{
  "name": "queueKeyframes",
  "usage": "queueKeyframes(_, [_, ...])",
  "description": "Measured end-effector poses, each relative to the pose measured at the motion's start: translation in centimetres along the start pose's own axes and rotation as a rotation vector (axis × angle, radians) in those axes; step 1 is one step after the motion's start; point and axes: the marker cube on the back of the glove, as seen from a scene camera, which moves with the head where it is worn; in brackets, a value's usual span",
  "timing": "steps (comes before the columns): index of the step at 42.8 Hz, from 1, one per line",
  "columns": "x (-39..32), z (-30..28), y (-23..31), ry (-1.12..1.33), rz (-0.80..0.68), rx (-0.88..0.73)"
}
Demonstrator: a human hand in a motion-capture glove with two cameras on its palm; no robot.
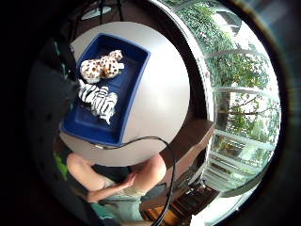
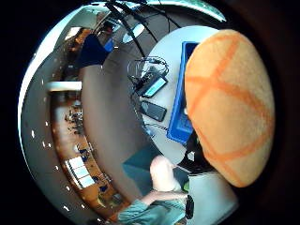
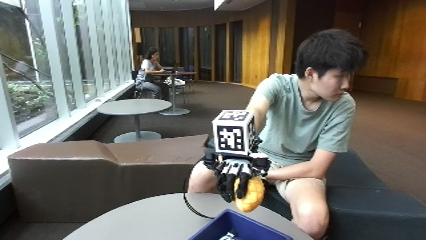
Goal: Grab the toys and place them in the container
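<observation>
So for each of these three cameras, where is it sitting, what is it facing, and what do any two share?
Outside view: across the table, facing the seated person; gloved right hand grips an orange toy above the blue container.
Little finger palm view: looks down on the container, leopard toy, zebra toy; knees show.
Thumb palm view: orange toy fills it.
Shared: container.

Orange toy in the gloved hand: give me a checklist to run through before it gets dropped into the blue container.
1. Toy held: ok. The right hand has its fingers curled round the orange toy.
2. Hand over the blue container: cannot tell; the outside view shows the toy above its near rim, apart from it.
3. Room inside: ok. The palm view shows bare blue floor beside the spotted toy and the striped toy.
4. Container resting flat on the table: ok.
5. Cable clear of the container: cannot tell; it runs close to one rim.
</observation>
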Motion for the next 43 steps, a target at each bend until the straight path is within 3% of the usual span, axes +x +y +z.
queueKeyframes(19, [-0.9,1.9,-0.3,0.059,0.033,-0.103])
queueKeyframes(43, [1.0,0.4,0.7,-0.040,0.018,-0.017])
